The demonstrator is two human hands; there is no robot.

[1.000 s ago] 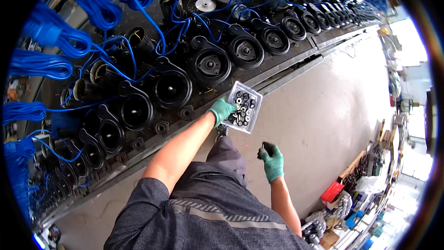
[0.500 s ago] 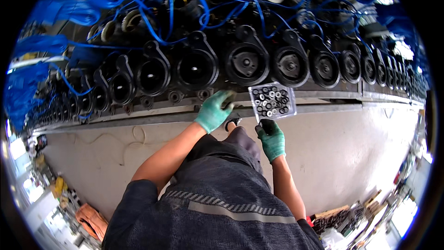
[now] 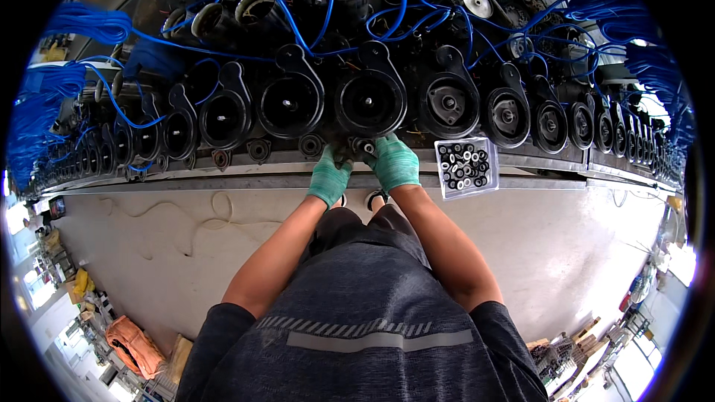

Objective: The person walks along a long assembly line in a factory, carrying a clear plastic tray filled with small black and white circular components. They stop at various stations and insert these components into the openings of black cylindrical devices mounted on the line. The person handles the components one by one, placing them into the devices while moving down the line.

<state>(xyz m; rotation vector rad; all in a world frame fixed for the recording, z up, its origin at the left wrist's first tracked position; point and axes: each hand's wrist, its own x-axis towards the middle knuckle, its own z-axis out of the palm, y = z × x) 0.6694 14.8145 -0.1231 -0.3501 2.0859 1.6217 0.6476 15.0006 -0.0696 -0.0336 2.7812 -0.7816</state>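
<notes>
Both my hands wear green gloves with dark, soiled fingertips and meet at the front edge of the bench. My right hand has its fingers closed at a small black ring with a pale centre. Close on its left, my left hand is closed, its fingertips curled around something dark that I cannot make out. Just beyond them stands a round black housing with a metal shaft in its middle. To the right of my hands, a clear plastic box holds several small black and white rings.
Similar black housings line the bench both ways; those on the right have a disc inside. Small dark flanged parts lie along the front edge. Blue cables hang and loop behind. A thin hose lies on the floor.
My right hand has moved left and forward, away from the plastic box, to join my left hand at the bench edge. The left hand's fingers have closed. The view has shifted left.
</notes>
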